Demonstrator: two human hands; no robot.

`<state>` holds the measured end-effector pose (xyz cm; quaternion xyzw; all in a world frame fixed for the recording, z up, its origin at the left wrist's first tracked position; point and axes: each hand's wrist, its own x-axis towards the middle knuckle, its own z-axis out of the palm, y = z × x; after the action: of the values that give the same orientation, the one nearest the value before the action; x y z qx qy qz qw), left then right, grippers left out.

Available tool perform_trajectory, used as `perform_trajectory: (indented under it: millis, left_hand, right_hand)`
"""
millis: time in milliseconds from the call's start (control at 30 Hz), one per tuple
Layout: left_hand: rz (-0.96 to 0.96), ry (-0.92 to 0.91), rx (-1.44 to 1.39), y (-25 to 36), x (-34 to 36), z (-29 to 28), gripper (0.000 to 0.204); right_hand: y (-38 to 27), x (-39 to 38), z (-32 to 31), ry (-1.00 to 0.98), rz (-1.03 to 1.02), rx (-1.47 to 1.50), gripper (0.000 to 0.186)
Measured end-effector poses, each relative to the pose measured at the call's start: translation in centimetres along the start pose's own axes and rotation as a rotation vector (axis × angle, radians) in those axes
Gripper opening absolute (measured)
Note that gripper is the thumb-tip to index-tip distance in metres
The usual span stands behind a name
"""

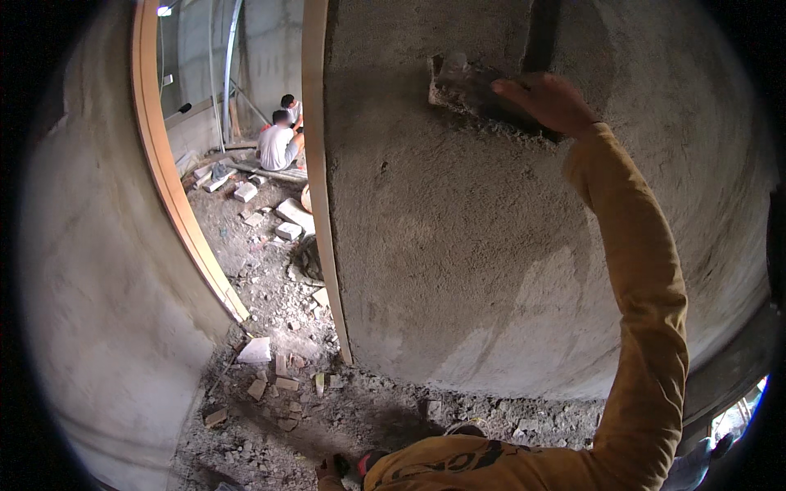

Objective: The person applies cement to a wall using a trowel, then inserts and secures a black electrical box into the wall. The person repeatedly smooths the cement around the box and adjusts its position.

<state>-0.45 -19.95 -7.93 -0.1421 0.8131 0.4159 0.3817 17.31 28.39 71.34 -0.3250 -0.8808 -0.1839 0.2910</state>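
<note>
My right hand (547, 102), at the end of a mustard sleeve, is closed on a mortar-caked plastering trowel (468, 92) held against the rough grey wall (458, 245) at upper right. Damp mortar lies around and beneath the blade. Low at the bottom edge, partly hidden by my clothing, my left hand (326, 470) is curled beside a dark object that I cannot make out.
A wooden-framed doorway (146, 82) opens at left onto a room where two people (277, 146) sit or crouch on the floor among blocks (246, 191). A smoother wall (90, 270) stands at left. Rubble (270, 401) covers the floor below me.
</note>
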Motion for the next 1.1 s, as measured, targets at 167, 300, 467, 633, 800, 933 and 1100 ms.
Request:
perform_trajectory:
  millis: [167, 300, 467, 633, 800, 933, 1100]
  left_hand:
    - [0.561, -0.104, 0.024, 15.4, -5.1, 1.2, 0.054]
    - [1.169, -0.123, -0.139, 33.5, -11.4, 2.4, 0.052]
    - [1.629, -0.206, -0.138, 54.4, -28.2, 1.9, 0.044]
    - [2.219, 0.232, -0.310, 67.5, -40.0, 5.8, 0.036]
    - [2.091, 0.337, -0.452, 71.6, -45.0, 10.4, 0.035]
    - [2.076, 0.227, -0.665, 72.1, -45.1, 12.1, 0.037]
    - [2.109, 0.460, -0.594, 73.5, -44.3, 12.7, 0.029]
  right_hand:
    - [0.8, -2.4, 1.9, 0.194, -0.101, 0.203, 0.056]
    - [-0.3, -10.6, 0.6, 0.203, 0.280, 0.323, 0.057]
    - [1.7, -25.7, 5.5, 0.328, 0.399, 0.803, 0.052]
    - [0.6, -41.2, 15.1, 0.189, 0.815, 1.047, 0.048]
    - [-1.9, -56.5, 26.0, -0.040, 1.151, 0.910, 0.050]
    - [-5.1, -66.2, 29.1, -0.254, 1.251, 0.695, 0.054]
    - [-6.4, -72.8, 29.0, -0.448, 1.282, 0.652, 0.053]
